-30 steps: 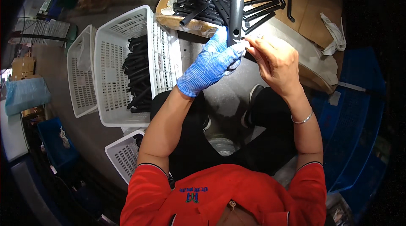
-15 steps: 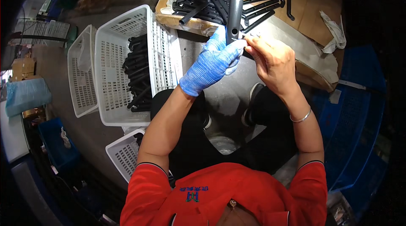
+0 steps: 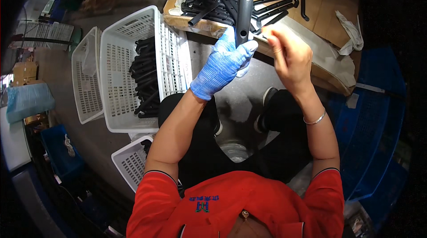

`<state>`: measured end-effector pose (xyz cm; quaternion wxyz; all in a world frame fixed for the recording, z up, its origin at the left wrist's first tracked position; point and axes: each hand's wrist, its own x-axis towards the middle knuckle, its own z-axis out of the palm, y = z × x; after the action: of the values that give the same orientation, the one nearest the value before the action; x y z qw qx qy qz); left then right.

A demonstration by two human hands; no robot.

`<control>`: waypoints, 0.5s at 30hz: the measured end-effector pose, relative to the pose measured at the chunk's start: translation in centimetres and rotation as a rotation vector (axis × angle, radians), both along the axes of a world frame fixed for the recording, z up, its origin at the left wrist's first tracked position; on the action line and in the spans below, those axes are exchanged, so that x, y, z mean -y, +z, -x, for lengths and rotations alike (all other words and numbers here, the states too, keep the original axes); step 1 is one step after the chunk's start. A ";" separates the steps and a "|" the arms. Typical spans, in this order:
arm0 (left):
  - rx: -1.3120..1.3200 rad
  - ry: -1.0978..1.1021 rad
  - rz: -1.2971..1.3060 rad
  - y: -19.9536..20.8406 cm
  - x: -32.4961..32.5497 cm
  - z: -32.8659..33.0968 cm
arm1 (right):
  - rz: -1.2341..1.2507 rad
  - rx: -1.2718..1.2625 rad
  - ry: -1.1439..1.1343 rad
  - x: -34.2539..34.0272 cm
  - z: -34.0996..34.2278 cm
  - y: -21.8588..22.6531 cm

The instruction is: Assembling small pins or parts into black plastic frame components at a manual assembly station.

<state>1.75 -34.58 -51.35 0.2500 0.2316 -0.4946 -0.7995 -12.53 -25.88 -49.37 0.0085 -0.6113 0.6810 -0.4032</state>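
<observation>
My left hand [image 3: 222,62], in a blue knitted glove, is closed round the lower end of a dark metal tube [image 3: 244,13]. Round holes show along the tube's face, and its top runs out of the picture. Bare and wearing a bangle at the wrist, my right hand [image 3: 291,57] hovers just right of the tube, apart from it. Its fingers are curled in and the thumb is bent towards them; the fingertips are bright and blurred, so anything between them cannot be made out. Behind the tube lies a heap of black tubes [image 3: 213,4], several of them bent.
The heap rests on a cardboard-covered surface [image 3: 329,20] with crumpled white paper [image 3: 351,37] at its right. To my left stands a white plastic basket [image 3: 129,122] holding black tubes [image 3: 146,77]. A smaller white basket [image 3: 129,162] sits nearer me. Blue plastic crates [image 3: 369,122] are at the right.
My right hand has come away from the tube's lower end and moved slightly right, its fingers curling. My left hand still grips the tube, which has shifted slightly left.
</observation>
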 end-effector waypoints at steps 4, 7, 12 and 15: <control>0.025 -0.072 -0.025 0.2 -0.4 0.3 | 0.042 0.698 0.044 1.5 1.2 -1.9; 0.011 -0.139 -0.134 0.1 -0.9 0.4 | -0.065 0.859 0.146 1.9 1.5 -1.5; 0.021 -0.180 -0.330 -1.3 -0.9 0.5 | -0.079 1.145 0.309 1.6 0.9 -0.6; -0.018 -0.204 -0.334 -1.3 -0.9 0.4 | -0.041 1.127 0.299 1.6 0.9 -0.8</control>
<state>1.31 -33.66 -52.62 0.1301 0.2114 -0.3735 -0.8938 -13.43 -27.45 -50.12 0.4381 -0.3917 0.4853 -0.6474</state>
